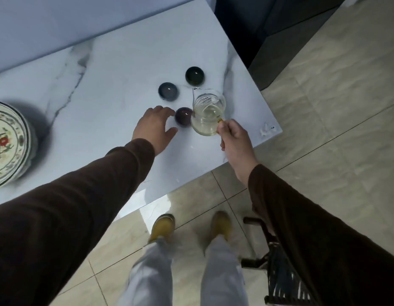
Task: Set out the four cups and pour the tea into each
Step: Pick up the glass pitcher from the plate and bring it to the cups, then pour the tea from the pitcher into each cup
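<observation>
Meanwhile right hand (234, 140) grips the glass pitcher (208, 114); left hand (155, 129) spread beside purple cup (183, 117)

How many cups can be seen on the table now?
3: green cup farthest, blue cup in the middle, purple cup by the left hand. The pitcher may hide a fourth.

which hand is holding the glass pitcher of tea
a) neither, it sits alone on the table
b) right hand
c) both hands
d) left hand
b: the right hand grips the handle of the glass pitcher, while the left hand lies spread on the table beside the purple cup, off the pitcher.
</observation>
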A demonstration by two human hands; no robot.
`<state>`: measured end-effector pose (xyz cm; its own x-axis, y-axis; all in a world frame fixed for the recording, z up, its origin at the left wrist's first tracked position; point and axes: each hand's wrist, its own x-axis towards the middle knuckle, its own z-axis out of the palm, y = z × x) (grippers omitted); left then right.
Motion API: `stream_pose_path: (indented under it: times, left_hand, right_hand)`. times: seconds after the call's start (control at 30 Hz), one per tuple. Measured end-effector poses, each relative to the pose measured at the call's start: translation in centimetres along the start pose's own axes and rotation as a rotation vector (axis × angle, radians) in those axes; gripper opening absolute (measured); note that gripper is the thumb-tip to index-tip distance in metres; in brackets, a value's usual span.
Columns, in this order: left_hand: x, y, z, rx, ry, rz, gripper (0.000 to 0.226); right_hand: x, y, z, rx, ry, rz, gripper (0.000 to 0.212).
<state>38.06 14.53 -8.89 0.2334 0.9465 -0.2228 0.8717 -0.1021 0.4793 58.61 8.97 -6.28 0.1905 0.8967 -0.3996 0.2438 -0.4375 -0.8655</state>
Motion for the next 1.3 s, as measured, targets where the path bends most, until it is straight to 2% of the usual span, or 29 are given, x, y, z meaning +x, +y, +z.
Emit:
stream_pose_path:
  times: [0.1,0.2,0.5,0.67,1.0,1.17,1.3]
  left_hand:
    - [1.6,1.2,0.0,0.039,0.024,-0.028,0.043]
    - [3.0,1.8,-0.1,0.052,0.056,-0.085,0.046]
    - [7.0,0.5,-1.3,-0.05,0.121,-0.257,0.054]
    - [8.4,-0.3,-1.4,-0.098,0.155,-0.317,0.059]
    - [10.4,-0.2,1.2,-0.033,0.179,-0.45,0.069]
    - [11.8,-1.5,1.9,0.059,0.171,-0.444,0.077]
    - [12.3,-3.1,2.5,0.114,0.161,-0.402,0.077]
  right_hand:
    - [2.5,0.0,-2.0,-0.018,-0.051,-0.032,0.028]
    - [4.9,-0.6,-3.4,-0.052,-0.074,-0.088,0.031]
    - [11.8,-4.1,-3.9,-0.224,-0.201,-0.192,0.027]
    - [15.4,-5.7,-4.2,-0.311,-0.263,-0.265,0.032]
    - [22.4,-7.4,-5.4,-0.547,-0.442,-0.555,0.021]
    - [24.0,-8.7,-5.1,-0.718,-0.493,-0.721,0.023]
    - [24.9,-8.9,-3.9,-0.755,-0.479,-0.827,0.026]
